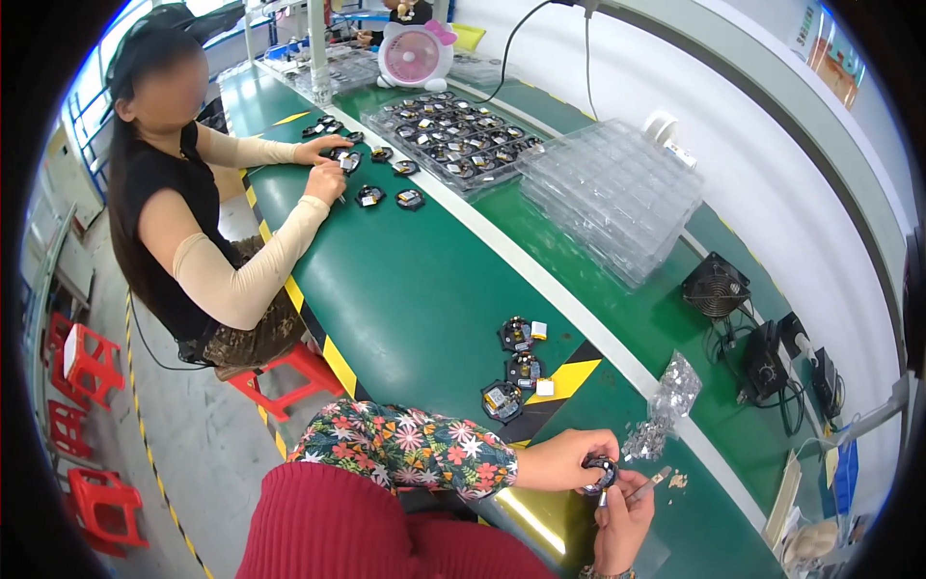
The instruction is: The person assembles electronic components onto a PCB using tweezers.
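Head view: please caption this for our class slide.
Hands hold a black part and metal tool at a green workbench.

A pink fan (pixel 413 58) stands far along the green bench (pixel 415 261). Clear trays (pixel 612 198) lie stacked near the white wall (pixel 637 72), a black fan (pixel 716 283) beyond their near end. Red stools (pixel 102 495) stand on the grey floor (pixel 183 434).

Before you, the long green workbench (pixel 415 256), edged in yellow-and-black tape (pixel 323 340), held three round black modules (pixel 524 370) close by, with loose silver parts (pixel 644 440) and a clear plastic bag (pixel 678 384) to their right; farther along lay more black modules (pixel 370 196), while across a white strip (pixel 564 302) your bench carried a filled tray (pixel 487 180), stacked clear trays (pixel 617 198) and a black fan (pixel 716 286)
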A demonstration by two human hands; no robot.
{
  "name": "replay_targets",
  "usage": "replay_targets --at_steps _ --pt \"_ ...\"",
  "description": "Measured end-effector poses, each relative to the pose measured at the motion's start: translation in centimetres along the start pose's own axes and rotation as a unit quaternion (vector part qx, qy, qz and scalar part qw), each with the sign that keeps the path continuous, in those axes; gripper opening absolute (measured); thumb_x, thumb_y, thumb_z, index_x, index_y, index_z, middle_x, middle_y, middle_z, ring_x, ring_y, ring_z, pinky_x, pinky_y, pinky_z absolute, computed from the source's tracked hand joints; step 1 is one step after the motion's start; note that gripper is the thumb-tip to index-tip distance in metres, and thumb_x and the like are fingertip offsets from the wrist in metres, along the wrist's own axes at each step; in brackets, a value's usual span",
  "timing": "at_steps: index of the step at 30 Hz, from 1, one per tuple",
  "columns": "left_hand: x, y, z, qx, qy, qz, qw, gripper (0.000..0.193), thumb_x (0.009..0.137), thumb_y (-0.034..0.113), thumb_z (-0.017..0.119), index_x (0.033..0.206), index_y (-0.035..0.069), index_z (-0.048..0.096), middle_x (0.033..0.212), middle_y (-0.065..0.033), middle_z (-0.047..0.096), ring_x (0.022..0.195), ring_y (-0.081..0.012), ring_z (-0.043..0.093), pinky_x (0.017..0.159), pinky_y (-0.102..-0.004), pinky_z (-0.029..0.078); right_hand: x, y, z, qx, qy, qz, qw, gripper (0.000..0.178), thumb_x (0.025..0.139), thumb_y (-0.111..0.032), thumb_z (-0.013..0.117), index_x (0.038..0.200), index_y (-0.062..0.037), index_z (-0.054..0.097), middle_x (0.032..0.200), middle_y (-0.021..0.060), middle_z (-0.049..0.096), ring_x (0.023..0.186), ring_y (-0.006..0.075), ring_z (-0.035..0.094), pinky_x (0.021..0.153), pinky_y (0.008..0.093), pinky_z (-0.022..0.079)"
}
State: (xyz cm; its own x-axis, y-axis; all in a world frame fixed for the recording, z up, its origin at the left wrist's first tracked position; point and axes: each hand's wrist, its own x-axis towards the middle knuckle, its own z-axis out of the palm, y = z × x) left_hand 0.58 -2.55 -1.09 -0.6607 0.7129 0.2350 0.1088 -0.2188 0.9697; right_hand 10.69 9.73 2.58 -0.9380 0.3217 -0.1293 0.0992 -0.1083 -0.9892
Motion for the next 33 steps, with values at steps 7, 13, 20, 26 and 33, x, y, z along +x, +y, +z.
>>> replay_targets --at_steps 7,13,20,26,33 --pt "2.1 0.4 2.9 -0.196 -0.019 -0.12 0.973 0.022 0.076 0.0 0.052 0.097 0.0 0.044 0.078 -0.0077 0.052 0.063 -0.0126 0.056 0.048 -0.0226 0.049 -0.4 0.3 -2.2 0.042 0.107 -0.058 0.992 0.015 0.084 -0.006 0.05 0.099 -0.0021 0.047 0.075 0.0024 0.051 0.047 0.0017 0.033 0.038 0.0162 0.023" --pt "1.1 0.7 2.1 -0.137 -0.018 -0.11 0.984 0.024 0.077 0.001 0.052 0.102 -0.001 0.05 0.091 -0.0108 0.057 0.073 -0.016 0.06 0.058 -0.0264 0.053 -1.0 -2.3 -3.6 0.104 0.173 -0.217 0.955 0.027 0.09 -0.022 0.043 0.091 0.003 0.053 0.095 0.011 0.053 0.063 0.0098 0.041 0.054 0.023 0.034" --pt "1.6 0.8 0.7 -0.139 -0.039 -0.163 0.976 0.024 0.081 -0.004 0.049 0.105 -0.001 0.051 0.093 -0.0046 0.057 0.083 -0.0081 0.054 0.074 -0.0221 0.046 -1.0 -4.2 -4.8 -0.073 0.09 -0.314 0.942 0.039 0.092 -0.031 0.035 0.09 0.0035 0.052 0.098 0.017 0.051 0.085 0.0199 0.05 0.074 0.0316 0.041" --pt "1.7 1.0 1.5 -0.084 -0.069 -0.175 0.979 0.03 0.08 -0.005 0.05 0.11 -0.002 0.049 0.096 -0.0045 0.055 0.083 -0.007 0.053 0.073 -0.0219 0.045 -0.2 -1.0 -4.4 0.032 0.031 -0.237 0.971 0.021 0.09 -0.018 0.043 0.094 0.0018 0.049 0.097 0.0157 0.05 0.071 0.019 0.053 0.066 0.0279 0.044" --pt "1.5 1.5 1.1 -0.168 -0.061 -0.229 0.957 0.031 0.082 -0.002 0.047 0.113 0.0 0.046 0.097 -0.0053 0.054 0.081 -0.0088 0.055 0.063 -0.0219 0.052 -0.5 0.1 -4.1 0.089 0.024 -0.16 0.983 0.013 0.082 -0.003 0.053 0.093 0.0031 0.051 0.1 0.017 0.052 0.08 0.0198 0.059 0.073 0.0313 0.048"
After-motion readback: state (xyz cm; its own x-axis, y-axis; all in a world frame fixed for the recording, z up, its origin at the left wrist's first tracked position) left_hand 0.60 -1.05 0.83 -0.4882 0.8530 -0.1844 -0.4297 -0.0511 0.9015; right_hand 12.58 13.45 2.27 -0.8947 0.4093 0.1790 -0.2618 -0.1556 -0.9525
